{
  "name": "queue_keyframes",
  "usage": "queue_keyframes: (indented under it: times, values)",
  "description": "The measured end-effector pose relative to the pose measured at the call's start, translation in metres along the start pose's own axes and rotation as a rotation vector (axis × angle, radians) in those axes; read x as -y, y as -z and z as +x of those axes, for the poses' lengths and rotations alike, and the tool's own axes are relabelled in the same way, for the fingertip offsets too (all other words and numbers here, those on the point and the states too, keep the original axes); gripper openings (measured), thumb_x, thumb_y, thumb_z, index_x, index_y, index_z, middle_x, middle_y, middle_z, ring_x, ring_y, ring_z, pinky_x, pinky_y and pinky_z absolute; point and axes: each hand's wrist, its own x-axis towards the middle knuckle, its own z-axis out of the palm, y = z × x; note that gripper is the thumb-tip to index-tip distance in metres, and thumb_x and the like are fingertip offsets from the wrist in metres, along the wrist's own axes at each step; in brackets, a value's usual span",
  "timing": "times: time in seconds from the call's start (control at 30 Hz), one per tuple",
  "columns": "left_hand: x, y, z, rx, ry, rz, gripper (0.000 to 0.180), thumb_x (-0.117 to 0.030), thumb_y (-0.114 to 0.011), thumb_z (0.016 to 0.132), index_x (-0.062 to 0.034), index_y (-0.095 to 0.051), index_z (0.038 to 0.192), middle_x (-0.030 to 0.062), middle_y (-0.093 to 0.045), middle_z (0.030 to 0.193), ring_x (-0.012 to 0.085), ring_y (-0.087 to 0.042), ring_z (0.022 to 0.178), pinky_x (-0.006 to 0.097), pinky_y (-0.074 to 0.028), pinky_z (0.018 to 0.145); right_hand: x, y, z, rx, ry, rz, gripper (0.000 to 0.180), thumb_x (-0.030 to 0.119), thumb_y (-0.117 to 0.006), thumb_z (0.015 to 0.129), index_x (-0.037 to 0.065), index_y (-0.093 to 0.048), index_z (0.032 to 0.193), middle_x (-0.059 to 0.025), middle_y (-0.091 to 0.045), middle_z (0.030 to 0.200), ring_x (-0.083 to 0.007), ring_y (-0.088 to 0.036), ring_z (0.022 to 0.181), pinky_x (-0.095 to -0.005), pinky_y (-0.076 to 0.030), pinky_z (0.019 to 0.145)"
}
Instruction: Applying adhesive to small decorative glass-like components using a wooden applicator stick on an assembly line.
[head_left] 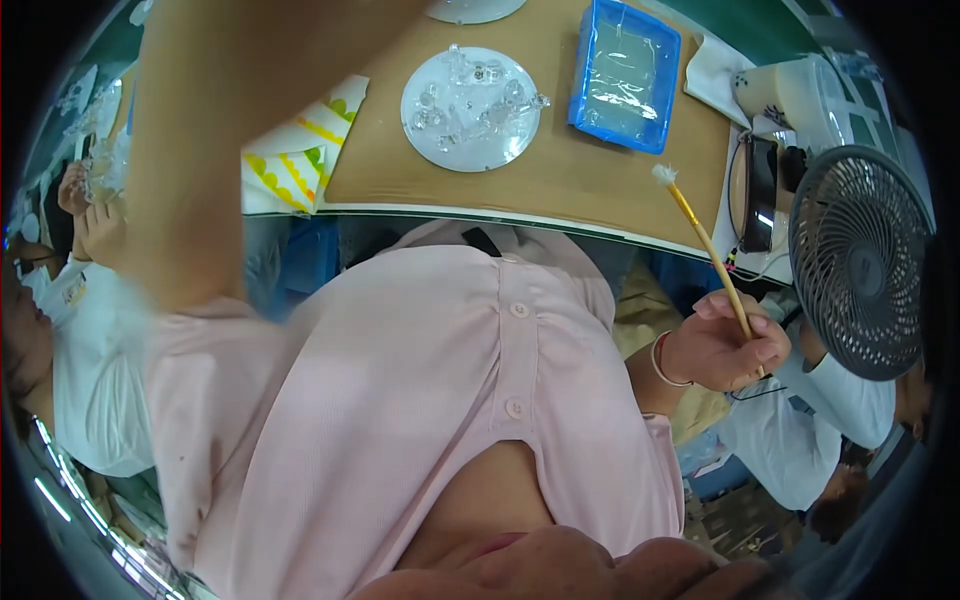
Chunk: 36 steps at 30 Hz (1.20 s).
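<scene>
My right hand (pixel 728 345) is closed around the lower end of a thin brush (pixel 712 245) with a wooden handle. The brush leans up and to the left, its pale bristles just off the table's near edge at the right. Across the upper left my raised left arm shows large and blurred; the hand at its end is outside the picture. On the table, a round white plate (pixel 480 155) carries several small clear pieces (pixel 460 68). To its right stands a blue tray (pixel 612 137) with something clear and shiny inside.
A black fan (pixel 862 265) stands at the right, near dark glasses (pixel 762 195) and a lidded clear cup (pixel 790 92). Patterned cloth or paper (pixel 290 175) lies at the left of the brown tabletop (pixel 390 190). Other people sit on both sides.
</scene>
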Motion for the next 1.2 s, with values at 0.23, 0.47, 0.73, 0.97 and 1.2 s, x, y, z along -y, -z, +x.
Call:
queue_keyframes:
  times: [0.23, 0.47, 0.73, 0.97, 1.2]
  values:
    - [-0.089, -0.028, -0.058, 0.33, -0.486, -0.513, 0.026, -0.013, -0.053, 0.085, -0.011, -0.068, 0.106, 0.0135, -0.062, 0.101, 0.0234, -0.061, 0.087, 0.035, -0.051, 0.082, -0.003, -0.033, -0.029, 0.143, -0.121, -0.124, 0.023, 0.02, -0.047, 0.098, -0.002, -0.051, 0.095, -0.0224, -0.063, 0.074, -0.0214, -0.058, 0.054, -0.0273, -0.049, 0.049]
    - [-0.05, -0.002, -0.073, 0.129, -0.623, -0.461, 0.023, -0.011, -0.058, 0.08, -0.0111, -0.067, 0.101, 0.0102, -0.067, 0.093, 0.0216, -0.065, 0.078, 0.033, -0.052, 0.08, -0.029, -0.057, -0.027, 0.567, -0.066, -0.433, 0.006, 0.001, -0.05, 0.091, -0.003, -0.055, 0.092, -0.0154, -0.067, 0.08, -0.0164, -0.064, 0.065, -0.0259, -0.05, 0.059]
    - [0.026, -0.047, -0.1, 0.012, 0.277, 0.062, 0.048, -0.017, -0.076, 0.073, -0.0049, -0.06, 0.116, 0.01, -0.063, 0.115, 0.0274, -0.059, 0.107, 0.034, -0.046, 0.091, -0.033, -0.074, -0.017, 0.734, 0.029, -0.544, 0.005, 0.002, -0.053, 0.09, 0.0, -0.058, 0.089, -0.0107, -0.067, 0.077, -0.0179, -0.064, 0.063, -0.0263, -0.05, 0.058]
    - [0.044, -0.056, -0.109, 0.111, 0.367, -0.18, 0.053, -0.007, -0.078, 0.069, -0.0046, -0.059, 0.118, 0.0114, -0.062, 0.118, 0.0272, -0.059, 0.108, 0.034, -0.046, 0.092, -0.042, -0.073, -0.008, 0.724, -0.041, -0.517, 0.004, 0.003, -0.054, 0.09, 0.001, -0.057, 0.088, -0.0108, -0.065, 0.072, -0.0192, -0.065, 0.063, -0.0262, -0.049, 0.057]
    - [0.036, -0.077, -0.111, -0.04, 0.405, -0.068, 0.044, -0.01, -0.08, 0.065, -0.0077, -0.062, 0.106, 0.0073, -0.066, 0.105, 0.0263, -0.065, 0.092, 0.032, -0.053, 0.074, -0.047, -0.073, 0.004, 0.707, -0.093, -0.482, 0.003, 0.002, -0.054, 0.089, 0.001, -0.055, 0.087, -0.0112, -0.064, 0.071, -0.0208, -0.063, 0.061, -0.0298, -0.049, 0.056]
